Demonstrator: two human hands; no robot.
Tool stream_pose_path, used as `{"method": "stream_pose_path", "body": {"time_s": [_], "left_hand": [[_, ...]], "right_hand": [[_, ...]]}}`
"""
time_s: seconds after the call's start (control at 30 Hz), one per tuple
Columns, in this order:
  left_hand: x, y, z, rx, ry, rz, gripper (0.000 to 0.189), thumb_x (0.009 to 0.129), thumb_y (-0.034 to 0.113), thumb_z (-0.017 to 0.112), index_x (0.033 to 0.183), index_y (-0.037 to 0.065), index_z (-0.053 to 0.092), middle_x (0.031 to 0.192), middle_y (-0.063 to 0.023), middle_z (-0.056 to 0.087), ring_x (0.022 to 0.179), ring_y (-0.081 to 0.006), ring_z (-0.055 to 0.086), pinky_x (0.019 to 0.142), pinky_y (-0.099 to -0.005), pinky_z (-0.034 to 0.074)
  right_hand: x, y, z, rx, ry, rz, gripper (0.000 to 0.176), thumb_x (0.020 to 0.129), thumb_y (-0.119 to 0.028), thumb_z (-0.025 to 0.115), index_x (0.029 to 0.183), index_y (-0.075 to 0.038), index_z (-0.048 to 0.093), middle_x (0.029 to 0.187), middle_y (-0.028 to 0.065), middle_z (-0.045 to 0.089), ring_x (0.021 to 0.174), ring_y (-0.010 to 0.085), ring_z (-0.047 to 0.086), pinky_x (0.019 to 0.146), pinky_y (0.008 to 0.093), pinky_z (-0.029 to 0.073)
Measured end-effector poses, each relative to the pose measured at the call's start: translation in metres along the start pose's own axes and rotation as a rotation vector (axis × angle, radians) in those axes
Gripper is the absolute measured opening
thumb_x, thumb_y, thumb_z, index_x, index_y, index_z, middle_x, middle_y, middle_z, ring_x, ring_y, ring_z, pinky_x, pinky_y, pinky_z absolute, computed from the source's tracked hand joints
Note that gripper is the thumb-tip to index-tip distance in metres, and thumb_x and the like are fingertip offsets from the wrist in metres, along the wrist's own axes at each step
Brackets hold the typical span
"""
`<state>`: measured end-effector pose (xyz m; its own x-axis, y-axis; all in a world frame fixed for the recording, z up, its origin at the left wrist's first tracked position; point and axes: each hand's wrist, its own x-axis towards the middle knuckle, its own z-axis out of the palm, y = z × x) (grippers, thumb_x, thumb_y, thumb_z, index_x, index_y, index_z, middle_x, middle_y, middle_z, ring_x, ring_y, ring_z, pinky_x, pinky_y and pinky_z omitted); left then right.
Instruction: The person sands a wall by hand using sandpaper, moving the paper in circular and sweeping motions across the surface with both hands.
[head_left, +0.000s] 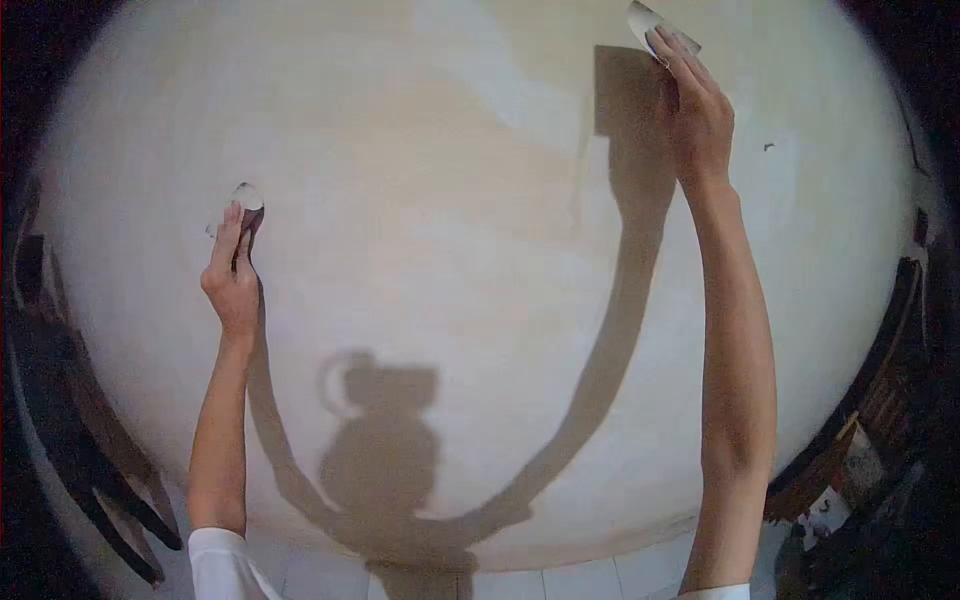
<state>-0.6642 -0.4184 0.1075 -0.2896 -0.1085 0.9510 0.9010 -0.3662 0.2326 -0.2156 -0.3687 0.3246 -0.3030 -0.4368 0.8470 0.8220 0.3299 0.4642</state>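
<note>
My right hand [703,130] is raised high against the pale wall [480,260]. Its fingers press along a wide, flat scraper [647,22], whose metal blade is tilted near the top edge of the view. Lower down on the left, my left hand [232,290] grips a second, smaller-looking scraper [247,197]. Whitish material appears on that blade, and the fingers cover much of the tool. Both arms are stretched forward. Uneven lighter and darker patches run across the wall's coating.
A shadow [380,460] of the person and both arms falls across the wall. Light floor tiles [580,578] meet the wall's bottom edge. Dark objects stand at the far left, and assorted clutter with a white piece [826,512] lies at the lower right. A small dark mark [769,147] shows on the wall.
</note>
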Motion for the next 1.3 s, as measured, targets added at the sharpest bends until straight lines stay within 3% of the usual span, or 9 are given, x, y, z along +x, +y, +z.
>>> {"method": "stream_pose_path", "body": {"time_s": [0.2, 0.37, 0.47, 0.7, 0.83, 0.97, 1.03, 1.17, 1.3], "left_hand": [[-0.002, 0.000, 0.006, -0.028, 0.034, -0.018, 0.037, 0.088, -0.007, 0.051, 0.123, 0.005, 0.060, 0.125, -0.0099, 0.059, 0.120, -0.0263, 0.054, 0.102, -0.0346, 0.043], [-0.013, -0.017, -0.003, 0.020, 0.007, 0.093, 0.038, 0.088, -0.008, 0.050, 0.123, 0.003, 0.059, 0.124, -0.0111, 0.061, 0.117, -0.0252, 0.057, 0.102, -0.0362, 0.043], [0.006, -0.017, 0.006, -0.005, 0.043, 0.180, 0.039, 0.087, -0.009, 0.050, 0.124, 0.002, 0.058, 0.123, -0.0111, 0.062, 0.114, -0.0254, 0.059, 0.101, -0.0373, 0.044], [-0.001, -0.025, 0.000, 0.043, 0.013, 0.145, 0.040, 0.086, -0.009, 0.052, 0.123, 0.004, 0.060, 0.122, -0.0093, 0.062, 0.112, -0.0258, 0.060, 0.099, -0.0377, 0.045], [0.002, -0.024, -0.004, 0.107, 0.028, 0.229, 0.040, 0.087, -0.007, 0.052, 0.123, 0.008, 0.061, 0.122, -0.0088, 0.062, 0.114, -0.0253, 0.059, 0.098, -0.0372, 0.046], [0.000, -0.032, 0.001, 0.080, 0.034, 0.237, 0.040, 0.087, -0.007, 0.052, 0.124, 0.007, 0.060, 0.122, -0.0093, 0.062, 0.115, -0.0256, 0.058, 0.098, -0.0373, 0.047], [0.002, -0.032, 0.000, 0.052, 0.039, 0.212, 0.040, 0.088, -0.007, 0.052, 0.125, 0.006, 0.059, 0.122, -0.0090, 0.062, 0.114, -0.0260, 0.059, 0.097, -0.0371, 0.047], [0.001, -0.029, -0.001, 0.123, 0.060, 0.222, 0.038, 0.088, -0.006, 0.052, 0.123, 0.005, 0.059, 0.123, -0.0080, 0.062, 0.112, -0.0255, 0.060, 0.099, -0.0368, 0.046], [0.000, -0.023, -0.001, 0.086, 0.055, 0.159, 0.038, 0.087, -0.008, 0.053, 0.122, 0.004, 0.060, 0.122, -0.0092, 0.062, 0.114, -0.0251, 0.059, 0.102, -0.0386, 0.043]], "right_hand": [[-0.016, -0.053, 0.023, -0.074, -0.138, 0.464, 0.036, 0.079, -0.012, 0.060, 0.114, -0.011, 0.061, 0.121, 0.0188, 0.059, 0.102, 0.0390, 0.059, 0.089, 0.0460, 0.049], [-0.037, -0.058, 0.037, 0.210, -0.111, -0.213, 0.046, 0.077, -0.013, 0.058, 0.123, -0.012, 0.057, 0.126, 0.0107, 0.058, 0.120, 0.0361, 0.051, 0.097, 0.0440, 0.045], [-0.031, -0.024, 0.021, 0.080, 0.059, 0.471, 0.047, 0.075, -0.012, 0.059, 0.122, -0.012, 0.057, 0.126, 0.0111, 0.058, 0.121, 0.0324, 0.051, 0.096, 0.0441, 0.046], [-0.049, -0.045, 0.013, 0.083, -0.076, 0.048, 0.049, 0.072, -0.007, 0.059, 0.121, -0.006, 0.057, 0.124, 0.0171, 0.058, 0.113, 0.0383, 0.055, 0.094, 0.0453, 0.047], [-0.036, -0.077, 0.015, -0.006, -0.073, 0.477, 0.043, 0.075, -0.008, 0.059, 0.117, -0.002, 0.058, 0.125, 0.0245, 0.054, 0.111, 0.0421, 0.055, 0.090, 0.0458, 0.049], [-0.048, -0.135, 0.035, 0.169, -0.229, -0.265, 0.046, 0.074, -0.014, 0.062, 0.119, -0.003, 0.058, 0.127, 0.0143, 0.057, 0.122, 0.0317, 0.051, 0.103, 0.0388, 0.042], [-0.033, -0.124, 0.030, 0.244, -0.227, -0.259, 0.041, 0.075, -0.013, 0.062, 0.115, -0.006, 0.061, 0.126, 0.0139, 0.057, 0.120, 0.0309, 0.053, 0.101, 0.0383, 0.044], [0.009, -0.065, 0.021, 0.217, -0.307, 0.456, 0.044, 0.076, -0.012, 0.060, 0.120, -0.011, 0.058, 0.127, 0.0127, 0.057, 0.116, 0.0311, 0.054, 0.093, 0.0407, 0.048], [-0.015, -0.105, 0.040, 0.150, -0.168, 0.077, 0.047, 0.075, -0.012, 0.062, 0.121, -0.009, 0.058, 0.123, 0.0133, 0.060, 0.117, 0.0293, 0.055, 0.095, 0.0398, 0.047]]}}
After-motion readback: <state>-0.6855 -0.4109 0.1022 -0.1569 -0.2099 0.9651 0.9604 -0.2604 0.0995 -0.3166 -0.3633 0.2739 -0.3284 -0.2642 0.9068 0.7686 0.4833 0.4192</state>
